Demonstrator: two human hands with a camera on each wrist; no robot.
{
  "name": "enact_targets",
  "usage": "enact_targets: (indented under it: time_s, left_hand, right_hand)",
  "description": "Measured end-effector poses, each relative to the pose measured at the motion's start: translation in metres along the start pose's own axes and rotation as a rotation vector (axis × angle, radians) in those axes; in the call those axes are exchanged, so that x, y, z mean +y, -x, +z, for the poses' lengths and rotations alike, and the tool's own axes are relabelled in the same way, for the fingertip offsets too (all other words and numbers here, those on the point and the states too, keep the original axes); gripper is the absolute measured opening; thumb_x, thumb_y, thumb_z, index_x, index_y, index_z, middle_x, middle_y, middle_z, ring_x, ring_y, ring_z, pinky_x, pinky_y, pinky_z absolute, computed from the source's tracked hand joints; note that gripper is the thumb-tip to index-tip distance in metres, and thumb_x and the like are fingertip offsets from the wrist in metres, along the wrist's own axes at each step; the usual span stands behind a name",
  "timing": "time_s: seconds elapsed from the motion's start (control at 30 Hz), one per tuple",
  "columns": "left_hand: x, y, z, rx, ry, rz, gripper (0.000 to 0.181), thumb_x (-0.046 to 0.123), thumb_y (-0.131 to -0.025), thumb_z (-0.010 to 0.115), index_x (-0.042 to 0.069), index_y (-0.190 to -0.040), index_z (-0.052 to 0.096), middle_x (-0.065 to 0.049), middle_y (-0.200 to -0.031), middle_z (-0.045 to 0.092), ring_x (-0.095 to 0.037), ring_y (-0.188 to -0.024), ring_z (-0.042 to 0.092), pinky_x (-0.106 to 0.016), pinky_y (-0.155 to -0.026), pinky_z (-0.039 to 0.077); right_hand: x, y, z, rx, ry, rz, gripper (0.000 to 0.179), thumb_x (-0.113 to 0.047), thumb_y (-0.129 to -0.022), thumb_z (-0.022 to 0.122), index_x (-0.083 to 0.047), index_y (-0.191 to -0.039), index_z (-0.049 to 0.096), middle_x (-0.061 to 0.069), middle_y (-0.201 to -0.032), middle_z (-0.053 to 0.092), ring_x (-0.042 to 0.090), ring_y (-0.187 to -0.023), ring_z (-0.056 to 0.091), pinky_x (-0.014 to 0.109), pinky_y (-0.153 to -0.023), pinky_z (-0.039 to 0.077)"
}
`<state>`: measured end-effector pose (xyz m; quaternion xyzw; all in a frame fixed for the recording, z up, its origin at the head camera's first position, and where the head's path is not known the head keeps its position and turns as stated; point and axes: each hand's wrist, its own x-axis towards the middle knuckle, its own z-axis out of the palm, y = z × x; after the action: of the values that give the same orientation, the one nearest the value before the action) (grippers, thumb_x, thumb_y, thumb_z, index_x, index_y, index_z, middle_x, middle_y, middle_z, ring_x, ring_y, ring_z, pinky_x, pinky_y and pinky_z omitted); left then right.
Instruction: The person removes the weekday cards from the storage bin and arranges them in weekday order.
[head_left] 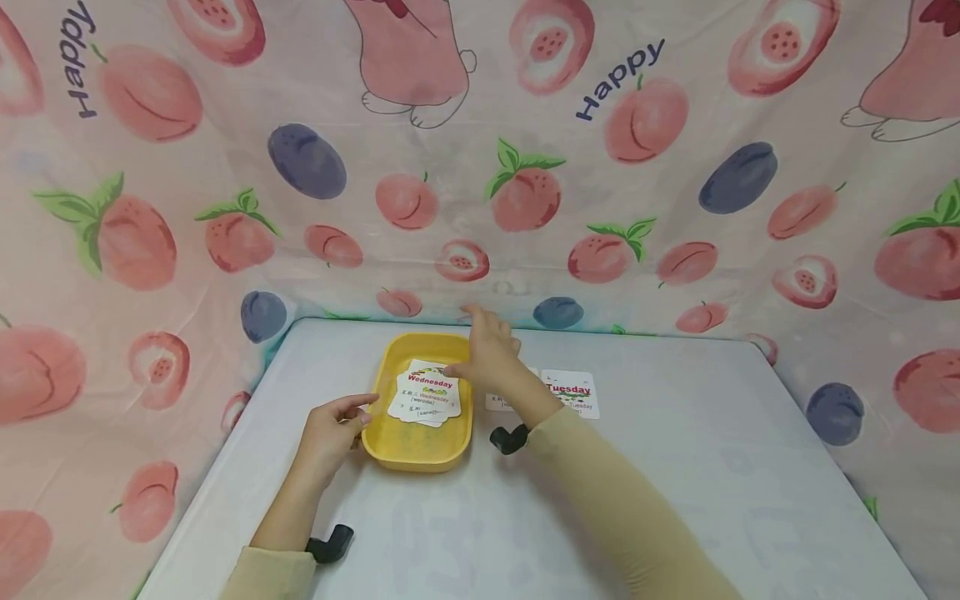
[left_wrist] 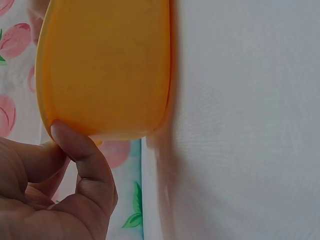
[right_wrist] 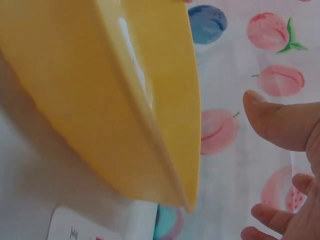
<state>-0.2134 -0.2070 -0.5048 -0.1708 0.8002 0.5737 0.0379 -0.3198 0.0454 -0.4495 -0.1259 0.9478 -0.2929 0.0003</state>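
Note:
A yellow plastic tray (head_left: 416, 461) stands on the table with a stack of cards in it. On top lies a card reading "Wednesday" (head_left: 426, 398). My left hand (head_left: 330, 433) pinches the tray's left rim between thumb and fingers; in the left wrist view the thumb (left_wrist: 80, 150) presses the corner of the wall. Over the tray's right rim, my right hand (head_left: 491, 350) hovers with fingers spread and holds nothing. Its thumb (right_wrist: 275, 120) stands apart from the tray in the right wrist view. Right of the tray lies a "Tuesday" card (head_left: 576, 393), and another card (head_left: 498, 402) is partly hidden by the right wrist.
A white cloth (head_left: 675, 483) covers the table. Behind it hangs a fruit-printed curtain (head_left: 465, 150) that meets the table's back edge and flanks its sides. Small black devices sit at the left wrist (head_left: 330, 543) and the right wrist (head_left: 510, 439).

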Motion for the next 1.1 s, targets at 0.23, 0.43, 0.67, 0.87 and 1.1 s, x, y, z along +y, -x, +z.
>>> enact_targets:
  time_s: [0.23,0.43,0.67,0.87,1.1]
  left_hand:
    - [0.001,-0.001,-0.001,0.003,-0.003,0.000,0.035,0.003,-0.105,0.064,0.012,-0.138,0.074,-0.012,-0.107,0.060,-0.022,-0.084,0.059,-0.024,-0.067,0.057]
    - [0.000,-0.001,-0.002,0.001,-0.004,-0.003,0.035,0.003,-0.105,0.064,0.012,-0.138,0.073,-0.012,-0.107,0.060,-0.023,-0.085,0.059,-0.024,-0.067,0.057]
    - [0.001,0.000,-0.001,-0.013,0.000,0.001,0.035,0.003,-0.105,0.064,0.011,-0.138,0.073,-0.012,-0.106,0.060,-0.022,-0.085,0.059,-0.024,-0.067,0.058]
    - [0.000,0.001,-0.002,-0.013,0.008,0.005,0.035,0.002,-0.105,0.065,0.010,-0.138,0.074,-0.012,-0.106,0.061,-0.022,-0.084,0.060,-0.025,-0.067,0.058]
    - [-0.001,-0.001,-0.002,-0.018,0.017,0.018,0.035,0.001,-0.105,0.064,0.009,-0.137,0.073,-0.011,-0.104,0.061,-0.021,-0.081,0.060,-0.025,-0.066,0.058]
  right_hand:
    - [-0.016,-0.001,0.009,-0.029,0.023,-0.008,0.111,-0.042,-0.080,0.096,-0.028,-0.165,0.026,0.010,-0.168,0.036,0.038,-0.154,0.032,0.062,-0.115,0.035]
    - [-0.029,-0.005,0.019,-0.058,0.027,-0.020,0.112,-0.046,-0.080,0.095,-0.028,-0.166,0.025,0.008,-0.169,0.036,0.037,-0.152,0.033,0.060,-0.114,0.036]
    - [-0.036,-0.009,0.032,-0.063,0.078,-0.033,0.113,-0.048,-0.082,0.093,-0.029,-0.167,0.022,0.010,-0.167,0.038,0.035,-0.146,0.038,0.058,-0.112,0.037]
    - [-0.039,-0.011,0.041,-0.081,0.057,-0.037,0.114,-0.044,-0.082,0.094,-0.028,-0.168,0.021,0.010,-0.162,0.041,0.035,-0.144,0.039,0.057,-0.111,0.037]
    - [-0.040,-0.014,0.049,-0.112,0.029,0.000,0.111,-0.038,-0.085,0.093,-0.028,-0.169,0.021,0.014,-0.161,0.043,0.039,-0.144,0.040,0.061,-0.116,0.036]
